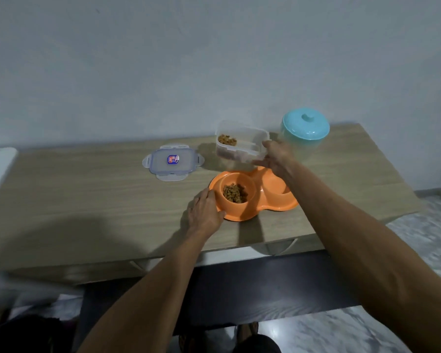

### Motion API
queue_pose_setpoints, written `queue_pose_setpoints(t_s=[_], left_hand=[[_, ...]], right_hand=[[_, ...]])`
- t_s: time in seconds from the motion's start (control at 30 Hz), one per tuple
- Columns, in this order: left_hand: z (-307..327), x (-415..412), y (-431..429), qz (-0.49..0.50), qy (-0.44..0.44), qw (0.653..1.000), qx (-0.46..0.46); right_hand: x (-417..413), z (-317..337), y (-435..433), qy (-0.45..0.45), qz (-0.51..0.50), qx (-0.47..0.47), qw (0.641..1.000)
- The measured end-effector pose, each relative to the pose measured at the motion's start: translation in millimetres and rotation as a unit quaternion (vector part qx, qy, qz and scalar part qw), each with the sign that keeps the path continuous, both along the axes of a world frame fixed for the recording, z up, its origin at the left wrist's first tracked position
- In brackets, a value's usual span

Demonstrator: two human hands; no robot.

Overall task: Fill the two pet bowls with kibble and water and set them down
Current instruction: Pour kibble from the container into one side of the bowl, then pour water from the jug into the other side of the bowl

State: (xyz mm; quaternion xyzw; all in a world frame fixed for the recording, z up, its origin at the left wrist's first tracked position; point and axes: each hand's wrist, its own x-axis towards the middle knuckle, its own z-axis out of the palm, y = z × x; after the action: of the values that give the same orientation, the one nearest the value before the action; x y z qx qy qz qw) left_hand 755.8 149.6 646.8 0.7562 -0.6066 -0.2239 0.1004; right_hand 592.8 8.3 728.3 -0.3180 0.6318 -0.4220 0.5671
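An orange double pet bowl (267, 206) sits on the wooden table (87, 194). Its left bowl holds brown kibble (234, 192); the right bowl (275, 186) looks empty and is partly hidden by my right forearm. My left hand (205, 212) holds the dish's left rim. Above and behind the dish, my right hand (275, 156) grips a clear plastic container (239, 143) by its right end. The container is off the table, slightly tilted, with some kibble left in its left part.
The container's clear lid (172, 163) with a blue seal lies flat to the left. A turquoise lidded jug (304, 133) stands at the back right, by the wall. The table's front edge runs just below the dish. A dark bench and tiled floor lie nearer me.
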Motion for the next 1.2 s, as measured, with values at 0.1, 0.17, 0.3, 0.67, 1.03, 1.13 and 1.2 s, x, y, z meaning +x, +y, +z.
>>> queue_pose_setpoints(t_s=[0.1,0.17,0.3,0.67,1.03,1.13,1.2], left_hand=[[1.3,0.4,-1.8,0.006,0.008,1.000,-0.006],[1.1,1.4,-2.9,0.007,0.012,1.000,-0.010],[-1.2,2.6,-3.2,0.013,0.012,1.000,-0.017],[2.4,-1.8,-0.2,0.018,-0.007,1.000,-0.014],[24.7,-7.0,-1.3,0.022,0.036,0.999,-0.034],[37.4,-19.2,-7.8,0.000,0.016,0.998,-0.068],[42.9,-30.2,-15.6,-0.017,0.021,0.997,-0.067]], right_hand=[[15.5,-6.1,-23.9,0.041,0.020,-0.003,0.999],[20.2,-20.4,-42.9,0.095,0.034,0.001,0.995],[19.9,-88.1,-93.2,0.184,0.039,0.013,0.982],[34.0,-55.3,-53.2,0.248,0.047,0.015,0.967],[11.7,-12.1,-30.2,0.265,0.120,0.001,0.957],[10.7,14.1,-25.2,0.321,0.083,-0.051,0.942],[6.8,33.8,-23.8,0.335,0.056,-0.089,0.936]])
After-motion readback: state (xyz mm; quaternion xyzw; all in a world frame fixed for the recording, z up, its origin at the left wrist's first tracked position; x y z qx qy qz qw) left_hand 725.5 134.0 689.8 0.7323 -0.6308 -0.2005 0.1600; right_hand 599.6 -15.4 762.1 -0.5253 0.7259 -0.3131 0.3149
